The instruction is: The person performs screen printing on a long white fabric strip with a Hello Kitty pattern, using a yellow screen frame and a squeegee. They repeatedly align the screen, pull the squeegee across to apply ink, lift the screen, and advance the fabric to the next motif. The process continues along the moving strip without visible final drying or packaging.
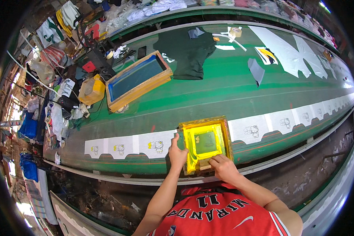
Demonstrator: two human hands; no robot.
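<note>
"Sitting right between the hands, is it, that yellow-coated printing screen point(205, 142)?"

"Yes, flat on the green table point(224, 94), its wooden frame just right of the left fingers, its near right corner under the right hand point(225, 168)."

"What are the left fingers doing?"

"The left hand point(178, 155) is spread against the frame's left side: thumb pointing in at the rim, index finger stretched away from the body. The other fingertips I can't make out."

"And the right?"

"Bent and closed on the right end of a wooden squeegee point(204, 163), at the frame's near end. Its blade is hidden."

"Further out?"

"Left of the left fingers runs a row of white fabric panels point(147, 148), each with a cartoon figure in dark outline and yellow. Right of the right fingers the row carries on, the nearest panel point(251, 133) showing outlines only."

"Beyond the fingertips?"

"Ahead and left, well apart, a larger blue-edged screen point(142, 93) in a wooden frame, and past its left end a yellow plastic container point(92, 90). Farther ahead, a dark garment piece point(189, 53) lies spread; right of that, a tape roll point(235, 32)."
</note>
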